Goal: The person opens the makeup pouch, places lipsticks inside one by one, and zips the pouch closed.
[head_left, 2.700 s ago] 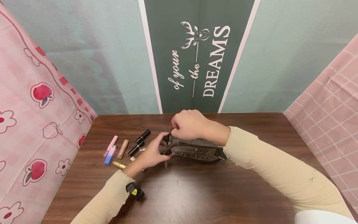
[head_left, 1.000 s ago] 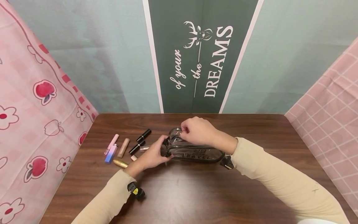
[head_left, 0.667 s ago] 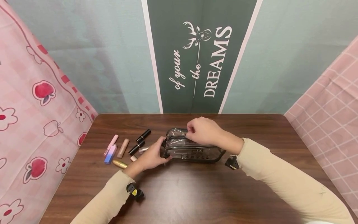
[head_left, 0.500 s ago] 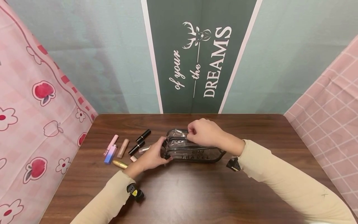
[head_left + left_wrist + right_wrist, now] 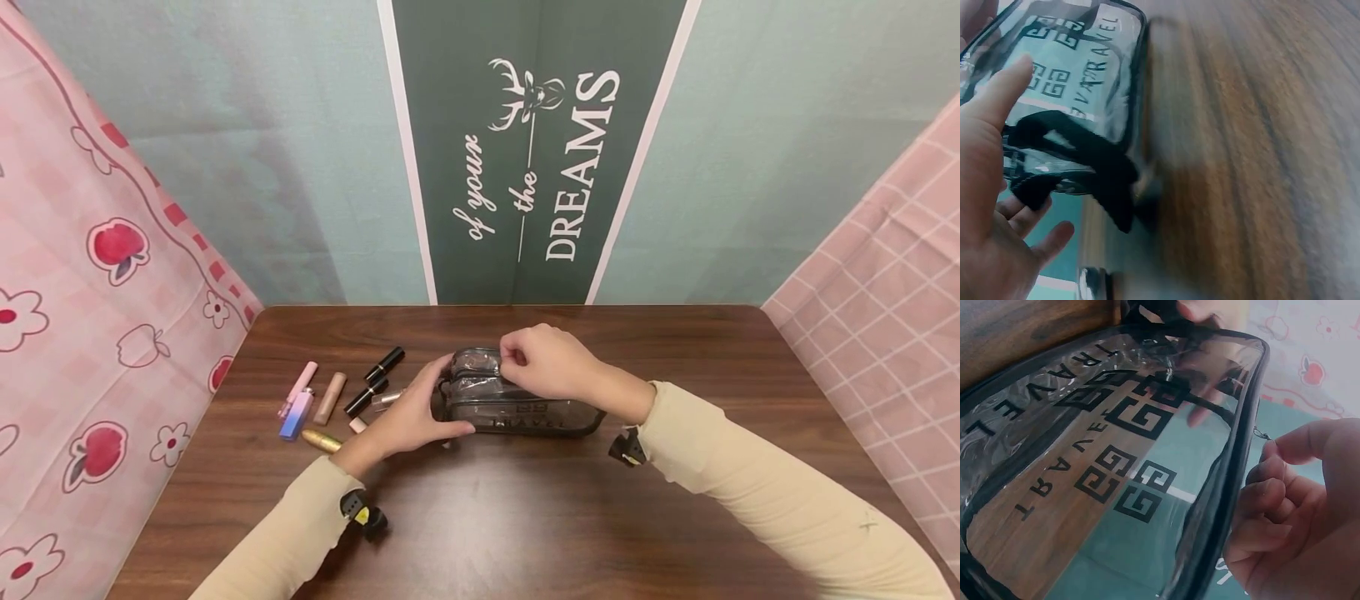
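A clear toiletry bag (image 5: 525, 415) with black piping and "TRAVEL" lettering stands on the table, also filling much of the right wrist view. My left hand (image 5: 411, 418) holds its left end, thumb along the front face and fingers on the far side. A black strap (image 5: 1079, 150) hangs by that hand in the left wrist view. Above the bag's top, my right hand (image 5: 551, 360) has its fingers curled. In the right wrist view its thumb and forefinger pinch a small zipper pull (image 5: 1261, 434) at the bag's edge.
Left of the bag lie several cosmetic tubes: two black tubes (image 5: 385, 364), a brown tube (image 5: 330, 398), a pink tube (image 5: 302, 379), a blue-pink tube (image 5: 297, 415) and a gold tube (image 5: 322, 440). Part of a clear-and-pink tube (image 5: 386, 400) shows behind my left hand.
My right hand has moved right along the bag's top from its left end, then sunk slightly. My left thumb has shifted further onto the front face. The tubes have stayed put.
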`<state>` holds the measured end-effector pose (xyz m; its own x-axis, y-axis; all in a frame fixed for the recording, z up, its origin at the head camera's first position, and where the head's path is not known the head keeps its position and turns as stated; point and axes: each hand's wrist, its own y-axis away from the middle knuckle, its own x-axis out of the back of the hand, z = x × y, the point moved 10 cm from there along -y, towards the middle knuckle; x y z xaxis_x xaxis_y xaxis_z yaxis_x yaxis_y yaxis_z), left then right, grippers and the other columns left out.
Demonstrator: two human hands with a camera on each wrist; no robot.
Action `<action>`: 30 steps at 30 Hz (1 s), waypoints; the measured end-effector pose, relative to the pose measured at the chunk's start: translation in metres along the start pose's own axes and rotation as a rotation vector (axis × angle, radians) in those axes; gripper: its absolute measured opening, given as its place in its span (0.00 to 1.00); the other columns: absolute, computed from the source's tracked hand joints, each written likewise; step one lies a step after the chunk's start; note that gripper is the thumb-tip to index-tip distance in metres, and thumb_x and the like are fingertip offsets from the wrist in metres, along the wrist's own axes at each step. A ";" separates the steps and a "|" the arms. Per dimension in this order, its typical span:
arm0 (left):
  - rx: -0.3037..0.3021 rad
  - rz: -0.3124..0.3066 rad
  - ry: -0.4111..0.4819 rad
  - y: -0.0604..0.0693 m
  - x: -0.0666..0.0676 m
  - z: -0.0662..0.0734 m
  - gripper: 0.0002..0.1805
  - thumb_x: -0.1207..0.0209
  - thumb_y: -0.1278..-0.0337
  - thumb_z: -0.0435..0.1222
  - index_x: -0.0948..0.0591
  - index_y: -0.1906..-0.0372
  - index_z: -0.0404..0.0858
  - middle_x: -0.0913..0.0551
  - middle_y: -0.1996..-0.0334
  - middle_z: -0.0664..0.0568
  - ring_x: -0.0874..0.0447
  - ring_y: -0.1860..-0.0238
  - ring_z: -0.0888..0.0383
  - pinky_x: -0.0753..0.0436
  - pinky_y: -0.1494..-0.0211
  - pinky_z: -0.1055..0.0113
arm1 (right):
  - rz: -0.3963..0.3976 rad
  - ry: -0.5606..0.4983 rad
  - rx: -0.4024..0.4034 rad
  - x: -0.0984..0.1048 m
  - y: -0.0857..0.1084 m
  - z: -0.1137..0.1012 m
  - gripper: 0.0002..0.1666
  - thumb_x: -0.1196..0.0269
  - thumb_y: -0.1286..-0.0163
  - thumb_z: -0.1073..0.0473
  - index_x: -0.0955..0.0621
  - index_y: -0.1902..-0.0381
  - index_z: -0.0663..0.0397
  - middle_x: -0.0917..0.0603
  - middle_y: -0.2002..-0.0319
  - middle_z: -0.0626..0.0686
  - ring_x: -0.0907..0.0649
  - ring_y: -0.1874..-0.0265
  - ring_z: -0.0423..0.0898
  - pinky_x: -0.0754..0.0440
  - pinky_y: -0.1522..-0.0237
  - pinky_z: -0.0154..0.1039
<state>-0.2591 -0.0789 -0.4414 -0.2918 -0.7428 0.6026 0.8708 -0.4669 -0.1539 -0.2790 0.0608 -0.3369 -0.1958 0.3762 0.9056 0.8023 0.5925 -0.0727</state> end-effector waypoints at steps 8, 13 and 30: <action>-0.043 0.042 0.043 -0.008 0.008 0.019 0.58 0.21 0.54 0.42 0.44 0.20 0.42 0.36 0.27 0.42 0.33 0.30 0.47 0.30 0.30 0.47 | 0.009 -0.006 0.009 -0.004 0.001 -0.001 0.11 0.38 0.38 0.60 0.25 0.79 0.42 0.31 0.85 0.39 0.29 0.82 0.38 0.33 0.78 0.36; -0.115 0.057 0.070 -0.015 0.008 0.032 0.53 0.23 0.50 0.43 0.40 0.21 0.48 0.33 0.28 0.48 0.30 0.33 0.52 0.28 0.32 0.48 | -0.002 -0.017 0.004 -0.006 0.001 -0.002 0.11 0.38 0.38 0.59 0.24 0.79 0.42 0.30 0.85 0.39 0.29 0.82 0.38 0.33 0.78 0.36; -0.172 0.076 0.023 -0.018 0.001 0.036 0.41 0.34 0.37 0.46 0.37 0.22 0.46 0.32 0.34 0.46 0.31 0.36 0.52 0.29 0.34 0.49 | 0.013 -0.033 -0.035 -0.008 0.002 0.007 0.11 0.38 0.38 0.60 0.24 0.80 0.43 0.30 0.87 0.40 0.30 0.86 0.38 0.35 0.81 0.37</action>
<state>-0.2612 -0.0545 -0.4099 -0.2380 -0.7889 0.5666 0.8110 -0.4824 -0.3310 -0.2802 0.0641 -0.3472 -0.2035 0.4075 0.8903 0.8239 0.5624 -0.0691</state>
